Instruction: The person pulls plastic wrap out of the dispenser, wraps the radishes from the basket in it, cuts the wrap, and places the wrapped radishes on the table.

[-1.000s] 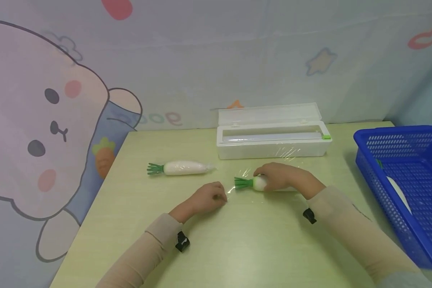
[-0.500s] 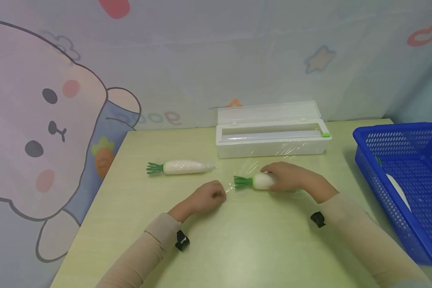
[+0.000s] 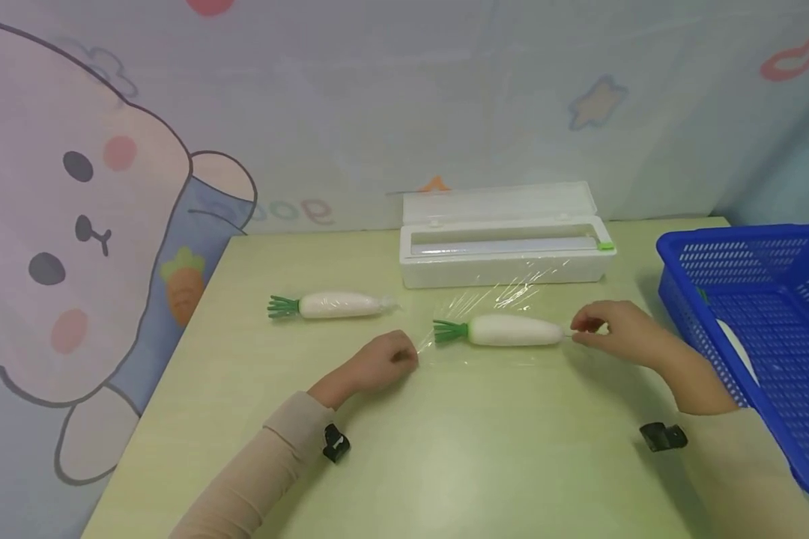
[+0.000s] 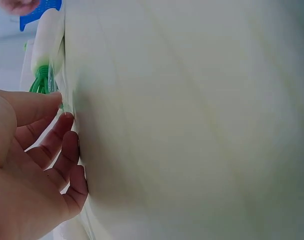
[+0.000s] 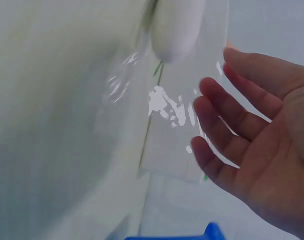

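A white radish (image 3: 514, 330) with green stalks lies on a sheet of clear plastic wrap (image 3: 522, 297). At the stalk end, my left hand (image 3: 386, 361) pinches the edge of the wrap between thumb and forefinger, as the left wrist view shows with the wrap (image 4: 52, 80) by the thumb tip. My right hand (image 3: 622, 333) is just past the radish's thin tip, its fingers loosely bent and spread. Nothing shows between the right fingers (image 5: 219, 107), which lie beside the wrap (image 5: 167, 107) in the right wrist view. Further left lies a second radish (image 3: 340, 305), wrapped in film.
A white wrap dispenser box (image 3: 505, 271) with its lid raised stands at the back, film trailing from its front. At the right, a blue plastic basket (image 3: 708, 340) holds another white radish (image 3: 738, 350). A printed cloth (image 3: 499, 97) hangs behind the table.
My right hand has let go of the radish and moved right, beyond its tip, so the whole radish shows. The left hand keeps its place on the wrap. The view has shifted slightly.
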`<state>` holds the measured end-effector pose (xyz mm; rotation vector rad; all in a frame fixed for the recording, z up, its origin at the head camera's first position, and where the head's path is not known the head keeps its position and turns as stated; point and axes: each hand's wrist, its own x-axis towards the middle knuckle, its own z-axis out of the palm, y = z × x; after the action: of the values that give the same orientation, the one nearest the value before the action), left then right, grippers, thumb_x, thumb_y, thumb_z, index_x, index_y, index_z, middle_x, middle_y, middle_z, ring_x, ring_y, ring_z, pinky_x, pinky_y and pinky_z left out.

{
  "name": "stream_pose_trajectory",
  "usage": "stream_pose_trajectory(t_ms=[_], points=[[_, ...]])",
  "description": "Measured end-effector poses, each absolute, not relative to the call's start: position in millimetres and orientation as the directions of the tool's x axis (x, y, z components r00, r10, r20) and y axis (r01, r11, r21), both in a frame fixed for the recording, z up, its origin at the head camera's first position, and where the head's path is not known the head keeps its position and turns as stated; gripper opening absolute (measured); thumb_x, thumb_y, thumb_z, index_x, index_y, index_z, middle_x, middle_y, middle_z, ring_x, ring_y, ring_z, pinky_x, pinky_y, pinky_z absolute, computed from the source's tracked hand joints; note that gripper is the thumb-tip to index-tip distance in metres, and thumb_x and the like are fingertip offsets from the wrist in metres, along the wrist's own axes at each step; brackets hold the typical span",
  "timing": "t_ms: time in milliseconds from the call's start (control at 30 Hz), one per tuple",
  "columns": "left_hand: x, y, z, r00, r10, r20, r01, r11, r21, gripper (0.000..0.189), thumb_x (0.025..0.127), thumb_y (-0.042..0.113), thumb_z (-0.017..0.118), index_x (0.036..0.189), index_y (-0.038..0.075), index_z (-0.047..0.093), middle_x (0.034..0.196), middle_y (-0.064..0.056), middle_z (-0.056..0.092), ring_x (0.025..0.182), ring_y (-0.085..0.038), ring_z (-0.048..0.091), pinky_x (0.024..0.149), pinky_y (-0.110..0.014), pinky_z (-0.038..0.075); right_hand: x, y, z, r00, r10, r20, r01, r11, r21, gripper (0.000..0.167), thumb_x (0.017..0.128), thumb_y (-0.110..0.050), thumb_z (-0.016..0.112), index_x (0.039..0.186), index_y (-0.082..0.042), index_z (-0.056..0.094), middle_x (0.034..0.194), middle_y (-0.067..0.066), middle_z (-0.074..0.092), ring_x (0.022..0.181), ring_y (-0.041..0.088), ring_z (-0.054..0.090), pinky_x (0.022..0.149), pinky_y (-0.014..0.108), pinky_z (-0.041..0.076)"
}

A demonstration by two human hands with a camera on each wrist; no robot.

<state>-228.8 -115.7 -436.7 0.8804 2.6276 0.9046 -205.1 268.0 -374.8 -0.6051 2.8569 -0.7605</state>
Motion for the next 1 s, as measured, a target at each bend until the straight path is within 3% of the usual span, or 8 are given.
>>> stream_pose_trajectory(t_ms=[133, 333, 600, 1000], points=[[-231, -117, -437, -0.792, 0.610, -0.015, 0.472, 0.628, 0.619, 0.008, 0.092, 0.007, 0.060, 0.093, 0.004, 0.067, 0.093, -0.006, 0.063, 0.090, -0.018, 0.058, 0.084, -0.033, 0.048, -198, 280, -389, -0.909, -0.391, -0.146, -0.263, 0.807, -0.529, 0.020, 0.082, -0.018, 0.075, 0.093, -0.003, 0.067, 0.086, 0.000, 0.064, 0.081, 0.015, 0.054, 0.072, 0.032, 0.047], [-232, -119, -438, -0.797, 0.604, -0.017, 0.461, 0.625, 0.630, 0.007, 0.092, 0.006, 0.060, 0.093, 0.004, 0.067, 0.093, -0.006, 0.062, 0.089, -0.017, 0.057, 0.082, -0.032, 0.048, -199, 285, -408, -0.906, -0.386, -0.174, -0.246, 0.815, -0.525, 0.031, 0.074, -0.018, 0.082, 0.092, -0.001, 0.065, 0.084, 0.003, 0.060, 0.080, 0.017, 0.051, 0.072, 0.034, 0.044], [-230, -117, -436, -0.802, 0.596, -0.043, 0.420, 0.613, 0.669, 0.007, 0.092, 0.006, 0.060, 0.094, 0.003, 0.066, 0.094, -0.006, 0.062, 0.088, -0.017, 0.056, 0.081, -0.032, 0.048, -200, 291, -418, -0.914, -0.385, -0.127, -0.280, 0.827, -0.488, 0.005, 0.086, -0.008, 0.069, 0.084, -0.004, 0.067, 0.080, 0.001, 0.063, 0.075, 0.015, 0.052, 0.069, 0.035, 0.045], [-234, -116, -434, -0.841, 0.535, -0.085, 0.326, 0.626, 0.709, 0.008, 0.094, 0.009, 0.058, 0.096, 0.008, 0.066, 0.099, -0.004, 0.065, 0.094, -0.019, 0.059, 0.085, -0.036, 0.048, -199, 292, -414, -0.952, -0.304, 0.027, -0.266, 0.786, -0.558, 0.007, 0.091, -0.010, 0.065, 0.091, -0.004, 0.069, 0.086, 0.004, 0.066, 0.082, 0.017, 0.056, 0.077, 0.041, 0.048]])
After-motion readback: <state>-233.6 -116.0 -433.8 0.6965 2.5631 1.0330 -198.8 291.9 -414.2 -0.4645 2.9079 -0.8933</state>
